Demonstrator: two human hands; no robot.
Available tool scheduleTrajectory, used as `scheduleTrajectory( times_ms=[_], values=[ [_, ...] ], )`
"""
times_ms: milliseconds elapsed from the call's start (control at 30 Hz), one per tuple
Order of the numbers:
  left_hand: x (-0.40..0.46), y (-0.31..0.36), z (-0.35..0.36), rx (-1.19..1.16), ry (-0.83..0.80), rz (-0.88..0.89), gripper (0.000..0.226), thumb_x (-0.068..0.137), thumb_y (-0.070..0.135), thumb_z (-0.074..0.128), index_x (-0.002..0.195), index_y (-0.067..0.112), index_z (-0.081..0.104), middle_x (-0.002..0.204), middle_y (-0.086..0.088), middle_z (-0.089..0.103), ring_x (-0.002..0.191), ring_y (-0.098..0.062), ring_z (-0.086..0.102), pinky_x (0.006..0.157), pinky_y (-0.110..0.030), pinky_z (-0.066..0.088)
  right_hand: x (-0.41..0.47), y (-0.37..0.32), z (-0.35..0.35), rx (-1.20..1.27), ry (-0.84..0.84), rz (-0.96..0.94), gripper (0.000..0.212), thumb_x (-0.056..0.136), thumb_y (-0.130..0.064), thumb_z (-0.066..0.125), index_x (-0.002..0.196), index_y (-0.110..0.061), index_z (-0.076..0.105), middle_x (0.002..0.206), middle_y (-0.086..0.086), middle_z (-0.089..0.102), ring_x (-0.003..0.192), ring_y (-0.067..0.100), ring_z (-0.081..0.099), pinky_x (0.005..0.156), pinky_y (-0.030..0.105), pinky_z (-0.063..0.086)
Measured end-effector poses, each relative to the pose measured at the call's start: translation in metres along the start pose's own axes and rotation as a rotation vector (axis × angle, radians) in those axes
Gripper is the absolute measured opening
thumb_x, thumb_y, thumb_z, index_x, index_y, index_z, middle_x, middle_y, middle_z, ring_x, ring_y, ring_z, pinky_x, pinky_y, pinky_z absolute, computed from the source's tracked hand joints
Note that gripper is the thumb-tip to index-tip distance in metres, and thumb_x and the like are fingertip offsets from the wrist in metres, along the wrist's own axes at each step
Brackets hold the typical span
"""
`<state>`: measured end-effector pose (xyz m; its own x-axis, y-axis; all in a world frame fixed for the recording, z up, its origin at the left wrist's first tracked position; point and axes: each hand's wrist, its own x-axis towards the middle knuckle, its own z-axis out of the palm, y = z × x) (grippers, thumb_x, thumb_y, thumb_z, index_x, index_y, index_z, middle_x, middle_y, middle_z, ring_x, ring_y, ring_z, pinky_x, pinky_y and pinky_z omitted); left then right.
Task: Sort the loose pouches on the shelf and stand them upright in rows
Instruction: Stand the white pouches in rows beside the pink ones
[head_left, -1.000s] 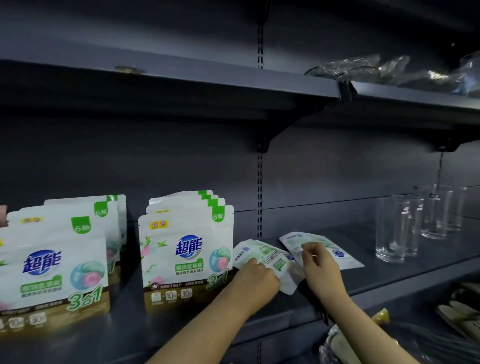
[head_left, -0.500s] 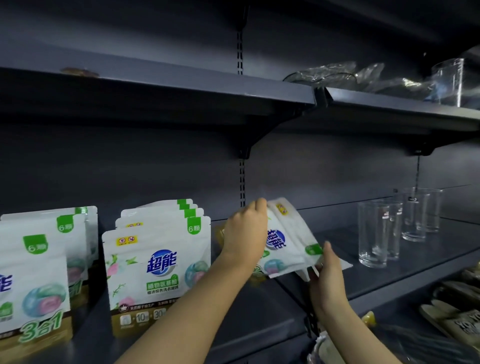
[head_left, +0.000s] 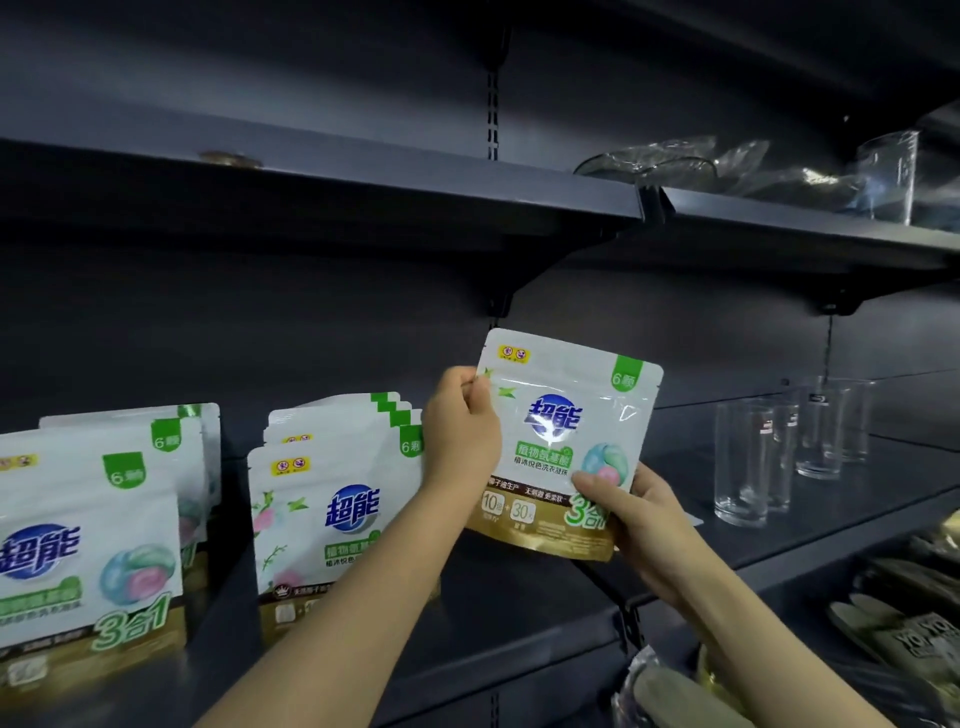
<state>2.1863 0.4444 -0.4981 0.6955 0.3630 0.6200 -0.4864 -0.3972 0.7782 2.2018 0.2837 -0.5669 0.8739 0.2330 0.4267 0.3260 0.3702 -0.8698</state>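
Shelf (head_left: 519, 618) carries two upright pouch rows (head_left: 332, 499) at left, glasses (head_left: 748, 462) at right. Pouch (head_left: 566, 436) held upright above shelf, right of rows. Left hand (head_left: 460, 421) pinches its upper-left edge; right hand (head_left: 644, 519) grips lower-right corner.

A: Operator check: both forearms bare, no sleeves in frame.
B: Confirmed. Left hand (head_left: 460, 421) and right hand (head_left: 631, 512): no gloves, rings or watch visible. Short nails.

White-gold pouch (head_left: 563, 441) upright above shelf (head_left: 519, 613); two standing pouch rows (head_left: 332, 509) left.
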Motion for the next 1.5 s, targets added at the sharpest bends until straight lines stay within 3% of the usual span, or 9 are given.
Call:
scheduleTrajectory(
  times_ms=[167, 367, 500, 633, 867, 967, 1067, 1333, 1500],
  values=[
    [-0.017, 0.011, -0.040, -0.180, -0.106, -0.050, 0.019, 0.093, 0.033, 0.050, 0.105, 0.020, 0.056, 0.100, 0.001, 0.068, 0.071, -0.009, 0.064, 0.057, -0.022, 0.049, -0.007, -0.008, 0.024, 0.042, -0.016, -0.031, 0.037, 0.073, -0.011, 0.064, 0.110, -0.005, 0.061, 0.106, 0.014, 0.073, 0.090, 0.026, 0.071, 0.073, 0.035, 0.060],
    [-0.026, 0.018, -0.113, 0.120, -0.309, -0.069, 0.080, 0.068, 0.031, 0.080, 0.133, 0.026, 0.035, 0.122, 0.008, 0.057, 0.105, -0.011, 0.059, 0.088, -0.034, 0.053, -0.011, -0.009, 0.082, 0.044, -0.117, -0.054, 0.040, 0.076, -0.013, 0.066, 0.115, -0.008, 0.059, 0.109, 0.012, 0.072, 0.095, 0.028, 0.069, 0.081, 0.043, 0.057],
    [-0.033, 0.021, -0.164, 0.196, -0.326, -0.068, 0.097, 0.067, 0.024, 0.082, 0.139, 0.034, 0.017, 0.114, 0.013, 0.056, 0.091, -0.003, 0.059, 0.069, -0.018, 0.051, -0.013, -0.011, 0.127, 0.016, -0.182, -0.060, 0.036, 0.079, -0.014, 0.065, 0.114, -0.012, 0.058, 0.109, 0.010, 0.072, 0.098, 0.029, 0.069, 0.082, 0.040, 0.058],
    [-0.044, 0.016, -0.219, 0.188, -0.210, -0.040, 0.092, 0.068, 0.015, 0.081, 0.133, 0.036, 0.020, 0.117, 0.012, 0.060, 0.090, -0.002, 0.064, 0.065, -0.017, 0.055, -0.020, -0.006, 0.176, -0.102, -0.302, -0.078, 0.033, 0.087, -0.019, 0.063, 0.119, -0.018, 0.055, 0.114, 0.004, 0.070, 0.104, 0.024, 0.068, 0.091, 0.045, 0.053],
    [-0.070, -0.046, -0.300, 0.222, -0.007, -0.125, 0.098, 0.061, 0.011, 0.086, 0.135, 0.032, 0.024, 0.125, 0.009, 0.057, 0.108, -0.010, 0.060, 0.090, -0.040, 0.053, -0.030, 0.046, 0.251, -0.422, -0.382, -0.102, 0.035, 0.086, -0.039, 0.061, 0.120, -0.034, 0.052, 0.116, -0.015, 0.065, 0.107, 0.000, 0.060, 0.098, 0.032, 0.049],
    [-0.087, -0.070, -0.314, 0.202, -0.005, -0.161, 0.092, 0.064, 0.005, 0.082, 0.132, 0.029, 0.025, 0.119, 0.016, 0.057, 0.104, -0.002, 0.060, 0.080, -0.024, 0.055, -0.037, 0.077, 0.268, -0.413, -0.406, -0.031, 0.033, 0.087, -0.035, 0.061, 0.118, -0.036, 0.050, 0.116, -0.015, 0.064, 0.107, 0.001, 0.059, 0.099, 0.033, 0.048],
    [-0.098, -0.091, -0.325, 0.202, 0.012, -0.179, 0.086, 0.065, 0.001, 0.081, 0.123, 0.035, 0.027, 0.114, 0.023, 0.055, 0.101, 0.002, 0.058, 0.067, -0.011, 0.053, -0.046, 0.096, 0.281, -0.405, -0.430, 0.015, 0.037, 0.089, -0.028, 0.060, 0.124, -0.028, 0.050, 0.114, -0.015, 0.064, 0.103, -0.002, 0.059, 0.090, 0.018, 0.050],
    [-0.107, -0.107, -0.336, 0.190, 0.059, -0.212, 0.096, 0.069, -0.002, 0.077, 0.131, 0.038, 0.016, 0.117, 0.023, 0.049, 0.096, 0.016, 0.052, 0.069, 0.001, 0.045, -0.050, 0.114, 0.300, -0.425, -0.362, 0.010, 0.029, 0.085, -0.020, 0.066, 0.107, -0.020, 0.046, 0.099, -0.013, 0.063, 0.083, -0.009, 0.060, 0.064, 0.005, 0.047],
    [-0.111, -0.124, -0.340, 0.214, 0.031, -0.251, 0.106, 0.067, 0.004, 0.080, 0.144, 0.031, 0.013, 0.128, 0.018, 0.051, 0.114, -0.002, 0.054, 0.096, -0.024, 0.046, -0.054, 0.123, 0.294, -0.462, -0.388, 0.012, 0.038, 0.078, -0.020, 0.074, 0.102, -0.015, 0.046, 0.102, -0.016, 0.065, 0.086, -0.017, 0.060, 0.066, 0.007, 0.049]
  ],
)
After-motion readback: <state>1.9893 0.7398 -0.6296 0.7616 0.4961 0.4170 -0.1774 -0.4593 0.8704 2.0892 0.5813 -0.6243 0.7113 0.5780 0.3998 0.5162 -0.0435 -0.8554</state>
